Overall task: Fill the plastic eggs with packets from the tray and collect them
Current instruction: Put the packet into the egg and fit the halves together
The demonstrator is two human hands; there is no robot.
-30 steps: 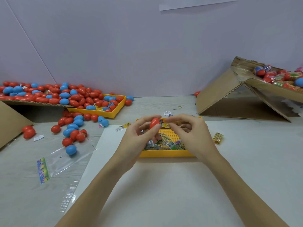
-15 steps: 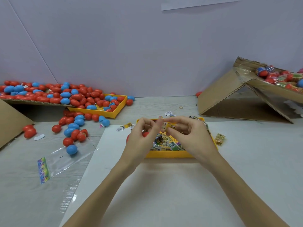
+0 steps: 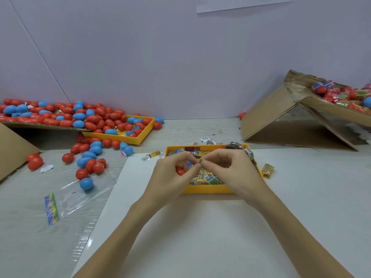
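A yellow tray (image 3: 208, 190) full of small printed packets sits on the white sheet in front of me. Both hands meet above it. My left hand (image 3: 170, 177) cups a red plastic egg (image 3: 180, 171) in its curled fingers while its fingertips meet those of my right hand (image 3: 230, 171). Between the fingertips of both hands a small yellow packet (image 3: 201, 160) is pinched. Whether the egg is whole or a half is hidden by my fingers.
Many red and blue eggs cover a cardboard flap and a second yellow tray (image 3: 128, 137) at the far left, with loose ones on the table. A tilted cardboard box (image 3: 281, 115) with wrapped eggs stands at the right. A clear plastic bag (image 3: 76, 195) lies at the left; a gold packet (image 3: 268, 170) beside the tray.
The red egg, held up at my left fingertips a second ago, has sunk into my left palm. Both hands lowered a little and their fingertips closed together on a packet.
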